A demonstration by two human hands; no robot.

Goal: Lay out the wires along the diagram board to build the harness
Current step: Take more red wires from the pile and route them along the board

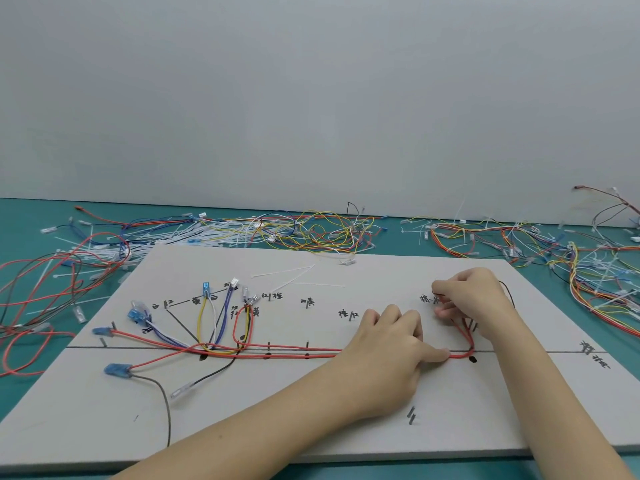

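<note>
The left hand [388, 344] lies palm-down on the diagram board [311, 410], its thumb tip pressing the red wires [277, 353] against the board at the bend where the run turns upward. Its other fingers are loosely curled above the trunk line; whether they hold anything cannot be told. Just beyond the thumb tip, the red wires curve up to the right hand [471, 299], which pinches their ends between curled fingertips, together with a thin dark wire [509, 292] that loops out behind the knuckles. A black dot mark [472, 359] sits just below the bend, beside the thumb.

Away from the left hand, toward the board's far left, the red wires follow the drawn horizontal line past short upright pins [307, 345] and end in blue connectors [117, 370]. Between these connectors and the left hand, a yellow wire loop [200, 323], a blue-violet pair [224, 317] and a small red loop [236, 327] rise from the trunk to handwritten labels. A grey wire [166, 403] trails from the lower blue connector off the board's near edge.

Beyond both hands, on the green table [34, 393], lie tangled spare wires [322, 230] and white cable ties [166, 237]; two loose ties [291, 275] rest on the board above the left hand.
</note>
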